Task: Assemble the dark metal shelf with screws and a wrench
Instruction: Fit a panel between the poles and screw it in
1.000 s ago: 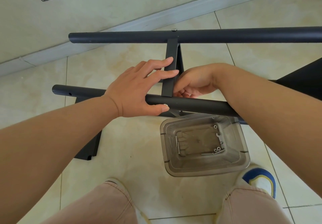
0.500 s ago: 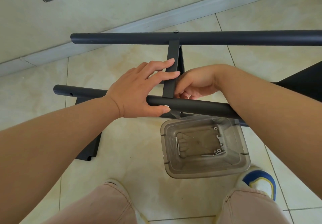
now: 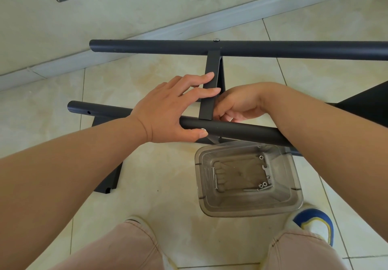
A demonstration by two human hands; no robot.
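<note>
Seen from above, looking down past two knees in pink trousers (image 3: 117, 246) to a pale tiled floor (image 3: 147, 185). Dark metal shelf frame lying just ahead on that floor: far tube (image 3: 273, 48) and near tube (image 3: 241, 130) running left to right, joined across the middle by a flat crossbar (image 3: 210, 89). Silver screw head (image 3: 216, 40) already seated on the far tube above the crossbar, so that joint looks done and the near joint looks like the one in hand. Left hand (image 3: 168, 110) draped over the near tube, thumb hooked under its front side, fingers (image 3: 206, 91) straight and slightly spread, pressing flat on the crossbar, probably to keep bar and tube lined up and steady. Right hand (image 3: 237, 107) tucked behind the near tube just right of the crossbar's lower end, fingers curled inward as if pinching or turning something small at the joint; impossible to tell what, if anything, sits between them. Clear plastic box (image 3: 247, 204) parked on the floor right below the joint, within easy reach, holding loose screws and nuts (image 3: 262, 185) and a small flat wrench (image 3: 265, 168), untouched. Blue and yellow shoe (image 3: 315, 225) beside the box.
</note>
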